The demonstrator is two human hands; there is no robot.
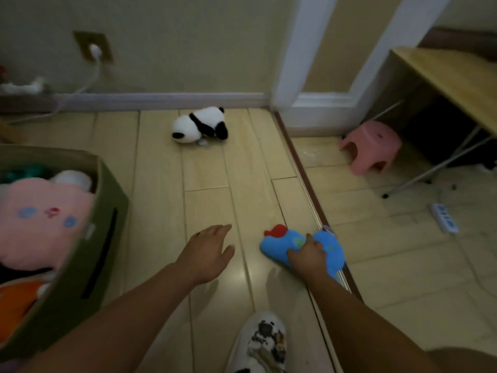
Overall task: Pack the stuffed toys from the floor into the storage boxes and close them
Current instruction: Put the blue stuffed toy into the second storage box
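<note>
While the right hand point(309, 254) grips a blue toy point(282, 244) low on the floor point(209, 168), fingers curled over its middle, the left hand point(208, 250) hovers just left of it with fingers straight and relaxed, holding nothing. On the blue toy, a red piece sticks out at its far left edge; the toy lies against the dark threshold strip point(301, 168) that runs from far to near, right of centre. A panda point(200, 124) lies on the floor far from the hands, near the baseboard, well apart from the blue toy. At the left stands an open box point(102, 232), with a pink plush point(43, 219) on top inside it, something white beyond that and something orange at the near end. Beyond the strip, at the far right, a pink stool point(372, 146) stands on the tiles beside a wooden desk point(451, 74), and a power strip point(443, 218) lies nearer on the tiles. A patterned white shoe point(262, 343) shows at the near edge, between the two forearms.
</note>
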